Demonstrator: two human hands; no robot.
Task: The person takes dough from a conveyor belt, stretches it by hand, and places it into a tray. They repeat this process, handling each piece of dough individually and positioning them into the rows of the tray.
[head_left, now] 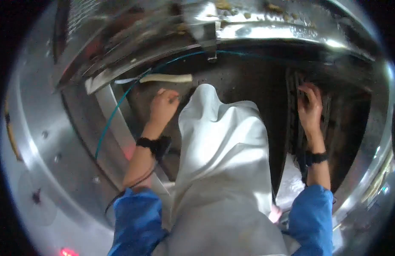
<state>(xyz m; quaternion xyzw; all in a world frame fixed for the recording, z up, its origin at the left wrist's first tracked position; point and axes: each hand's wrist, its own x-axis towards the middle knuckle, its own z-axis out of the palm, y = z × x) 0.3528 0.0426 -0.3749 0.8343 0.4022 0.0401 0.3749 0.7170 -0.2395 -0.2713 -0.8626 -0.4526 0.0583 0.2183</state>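
My left hand (165, 104) hangs left of the pale apron (223, 132), its fingers curled in. A small dark spot shows at those fingers, but I cannot tell whether it is something held. Just beyond this hand lies a long pale yellow stick-like piece (167, 78), with a thinner whitish end pointing left. My right hand (310, 106) is on the other side of the apron, fingers loosely bent and apart from the thumb, with nothing visible between them. Behind it are dark slats (291, 102) low down. Both wrists wear black bands, below blue sleeves.
A thin teal hose (116, 111) arcs from the left across the far side. Shiny metal equipment (265, 32) spans the front, with brownish bits on top. A broad metal panel (48, 141) stands at the left. Near the right forearm is a whitish sheet-like thing (291, 183).
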